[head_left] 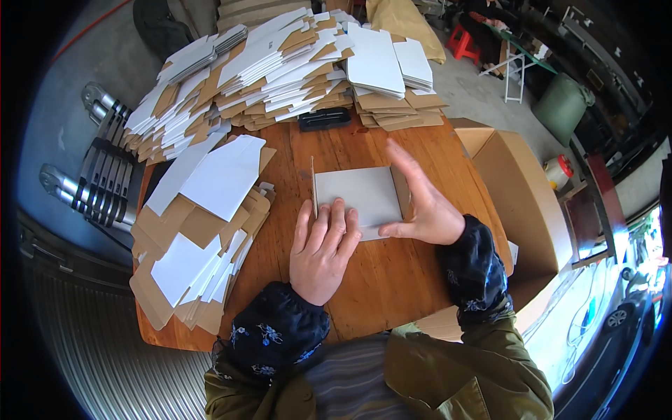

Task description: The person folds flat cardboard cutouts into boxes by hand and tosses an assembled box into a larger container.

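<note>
White carton point(357, 187), open, flaps raised (both sides)

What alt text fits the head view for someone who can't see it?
A left hand lies partly on a white part-folded box on a wooden table, the right hand at the box's right side. Stacks of flat cardboard line the table's far and left sides; a large carton stands to the right.

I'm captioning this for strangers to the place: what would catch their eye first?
Likely the big heap of flat cardboard across the far end of the wooden table. Next, the partly folded white box, left hand on it, right hand beside it. A red stool stands out at upper right.
</note>
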{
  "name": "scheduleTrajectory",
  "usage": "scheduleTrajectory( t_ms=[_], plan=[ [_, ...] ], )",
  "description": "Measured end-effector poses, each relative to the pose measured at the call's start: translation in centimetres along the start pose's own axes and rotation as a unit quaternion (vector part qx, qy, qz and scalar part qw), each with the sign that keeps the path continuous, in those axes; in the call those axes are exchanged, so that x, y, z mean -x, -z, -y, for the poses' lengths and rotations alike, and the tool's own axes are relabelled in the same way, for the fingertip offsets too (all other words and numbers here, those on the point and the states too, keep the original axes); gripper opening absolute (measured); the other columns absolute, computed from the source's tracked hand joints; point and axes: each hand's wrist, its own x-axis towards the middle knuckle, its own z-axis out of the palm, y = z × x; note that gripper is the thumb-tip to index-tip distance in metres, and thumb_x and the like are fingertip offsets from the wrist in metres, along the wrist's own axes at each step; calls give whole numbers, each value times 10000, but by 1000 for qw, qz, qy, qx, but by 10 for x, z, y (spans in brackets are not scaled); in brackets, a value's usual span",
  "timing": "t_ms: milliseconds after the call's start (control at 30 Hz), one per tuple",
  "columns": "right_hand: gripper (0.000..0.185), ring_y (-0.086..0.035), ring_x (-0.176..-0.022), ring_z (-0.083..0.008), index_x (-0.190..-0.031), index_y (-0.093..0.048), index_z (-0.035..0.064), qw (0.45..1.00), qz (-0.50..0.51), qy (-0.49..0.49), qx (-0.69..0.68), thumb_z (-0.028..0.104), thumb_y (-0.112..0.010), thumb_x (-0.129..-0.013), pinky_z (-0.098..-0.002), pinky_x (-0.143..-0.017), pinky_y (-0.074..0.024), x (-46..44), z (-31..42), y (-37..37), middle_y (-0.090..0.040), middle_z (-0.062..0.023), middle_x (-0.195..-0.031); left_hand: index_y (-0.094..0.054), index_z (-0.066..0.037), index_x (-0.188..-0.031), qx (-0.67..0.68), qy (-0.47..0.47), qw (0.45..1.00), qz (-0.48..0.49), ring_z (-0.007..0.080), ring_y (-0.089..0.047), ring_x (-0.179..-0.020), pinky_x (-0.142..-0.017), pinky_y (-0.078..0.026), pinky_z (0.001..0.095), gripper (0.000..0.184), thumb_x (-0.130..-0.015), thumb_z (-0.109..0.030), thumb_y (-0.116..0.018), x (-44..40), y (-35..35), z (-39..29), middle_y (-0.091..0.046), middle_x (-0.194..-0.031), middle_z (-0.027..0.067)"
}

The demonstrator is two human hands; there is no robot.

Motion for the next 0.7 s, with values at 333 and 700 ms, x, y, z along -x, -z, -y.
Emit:
scheduleTrajectory(
  t_ms=[333, 700],
  plan=[
    [1084, -292, -1409, -362, -1518, -196, 92, 997, 1, -27, -70, 180, -881, -682, -432, -1158, -282, 7, -24, -20, -304, -204, -1484, -595, -32, -1181, 191, -66, 973, -115, 382, -524, -1162, -945, -452, 515, 557, -708, -196, -837, -3, 0, 19, -521, -1290, 184],
    [1140, -354, -1387, -336, -1517, -179, 82, 993, 15, 1, -115, 157, -896, -635, -419, -1146, -309, 5, -27, -18, -347, -183, -1486, -66, 33, -1518, 503, 191, 842, 40, 429, -314, -1385, -1114, -338, 471, 1177, -721, -291, -870, 7, -23, 32, -243, -1498, 294]
  ],
)
